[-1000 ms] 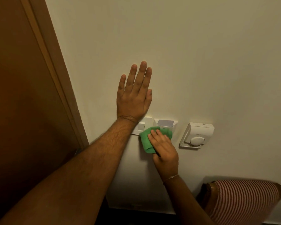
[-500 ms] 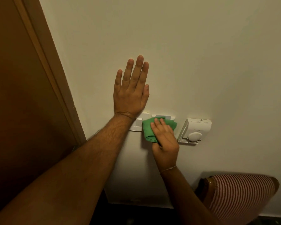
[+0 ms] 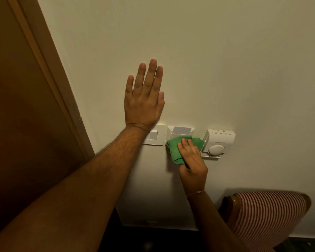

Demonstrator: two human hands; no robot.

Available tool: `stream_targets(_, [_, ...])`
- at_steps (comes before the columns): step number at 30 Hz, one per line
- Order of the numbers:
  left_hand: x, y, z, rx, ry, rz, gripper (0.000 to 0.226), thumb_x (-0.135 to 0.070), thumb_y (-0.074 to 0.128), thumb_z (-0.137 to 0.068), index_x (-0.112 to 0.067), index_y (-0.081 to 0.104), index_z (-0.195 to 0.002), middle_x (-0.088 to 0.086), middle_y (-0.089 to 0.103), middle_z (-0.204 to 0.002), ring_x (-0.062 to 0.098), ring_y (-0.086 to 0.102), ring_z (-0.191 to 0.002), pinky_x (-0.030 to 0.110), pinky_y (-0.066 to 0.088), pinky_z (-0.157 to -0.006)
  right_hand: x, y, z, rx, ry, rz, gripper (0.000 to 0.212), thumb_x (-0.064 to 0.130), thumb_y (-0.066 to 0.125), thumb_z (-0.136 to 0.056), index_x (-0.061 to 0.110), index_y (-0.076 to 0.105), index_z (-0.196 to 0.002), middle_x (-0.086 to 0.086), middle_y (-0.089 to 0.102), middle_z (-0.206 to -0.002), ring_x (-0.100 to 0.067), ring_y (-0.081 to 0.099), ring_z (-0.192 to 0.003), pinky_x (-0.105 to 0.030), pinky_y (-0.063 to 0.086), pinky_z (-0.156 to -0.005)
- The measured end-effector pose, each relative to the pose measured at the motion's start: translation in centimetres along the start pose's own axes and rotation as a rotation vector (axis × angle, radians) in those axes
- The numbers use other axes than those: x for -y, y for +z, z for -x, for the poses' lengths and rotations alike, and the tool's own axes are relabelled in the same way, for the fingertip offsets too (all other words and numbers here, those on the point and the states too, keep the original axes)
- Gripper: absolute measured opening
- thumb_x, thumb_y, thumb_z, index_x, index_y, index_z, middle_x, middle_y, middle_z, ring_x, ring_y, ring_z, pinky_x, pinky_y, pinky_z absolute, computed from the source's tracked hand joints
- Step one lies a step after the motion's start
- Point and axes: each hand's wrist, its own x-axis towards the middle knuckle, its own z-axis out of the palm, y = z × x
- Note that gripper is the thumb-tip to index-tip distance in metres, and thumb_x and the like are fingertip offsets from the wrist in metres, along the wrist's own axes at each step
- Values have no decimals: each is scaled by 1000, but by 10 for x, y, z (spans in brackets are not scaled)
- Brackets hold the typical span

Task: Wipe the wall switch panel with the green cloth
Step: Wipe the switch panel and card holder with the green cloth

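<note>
A white wall switch panel (image 3: 155,135) is fixed to the cream wall, and my left wrist covers its left part. Beside it on the right is a white key-card holder (image 3: 180,131) with a card in its slot. My right hand (image 3: 192,160) presses the bunched green cloth (image 3: 175,148) flat against the lower half of the card holder. My left hand (image 3: 144,99) lies flat on the wall above the switch, fingers spread upward, holding nothing.
A white thermostat (image 3: 217,142) with a round dial is mounted just right of the cloth. A brown door and its frame (image 3: 49,79) fill the left side. A chair back with red and white stripes (image 3: 267,215) stands against the wall at lower right.
My right hand slid the green cloth to the right, off the switch plate and onto the card holder, close to the thermostat. My left hand stayed flat on the wall.
</note>
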Motion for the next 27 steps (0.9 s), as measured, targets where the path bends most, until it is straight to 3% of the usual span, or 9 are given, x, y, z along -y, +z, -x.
stream_targets(4, [-1, 0, 0, 9, 5, -9, 78, -35, 35, -114, -24, -14, -174, -8, -30, -180, 16, -23, -168, 43, -12, -137, -6, 2, 10, 1, 9, 10, 71, -9, 48, -79, 13, 59, -144, -3, 58, -152, -9, 41, -156, -44, 39, -127])
stream_targets(7, [-1, 2, 1, -3, -4, -13, 82, -34, 39, -113, -24, -14, -174, -8, -29, -180, 16, -23, -168, 43, -12, -137, 5, 8, 8, -18, 61, -27, 69, -6, 45, -79, 13, 65, -142, -5, 61, -152, -17, 49, -152, -42, 38, -128])
stream_targets(13, [-2, -2, 0, 16, -13, -14, 86, -34, 43, -112, -25, -17, -173, -10, -33, -178, 15, -25, -167, 42, -13, -137, 36, 33, -5, 173, -62, -94, 69, -12, 54, -80, 9, 64, -145, -2, 54, -157, -16, 47, -153, -34, 31, -131])
stream_targets(19, [-1, -2, -1, 8, -4, -13, 86, -33, 43, -111, -25, -17, -173, -10, -33, -178, 15, -25, -167, 42, -12, -137, 11, 6, -4, 18, -23, -66, 66, -13, 47, -80, 6, 68, -139, -11, 63, -150, -27, 56, -146, -47, 40, -127])
stream_targets(23, [-1, -1, -1, 13, -2, -1, 84, -34, 41, -113, -25, -17, -173, -10, -33, -178, 15, -24, -167, 43, -8, -138, -7, -6, -1, -76, 72, -72, 67, -24, 58, -80, 8, 64, -139, -10, 63, -147, -32, 57, -145, -60, 47, -118])
stream_targets(27, [-1, -2, 0, 20, 1, -5, 83, -34, 41, -113, -26, -17, -173, -10, -32, -178, 15, -24, -167, 44, -8, -138, 6, 5, -5, -78, 38, -94, 68, -17, 52, -79, 9, 64, -140, -10, 62, -149, -28, 54, -148, -53, 43, -124])
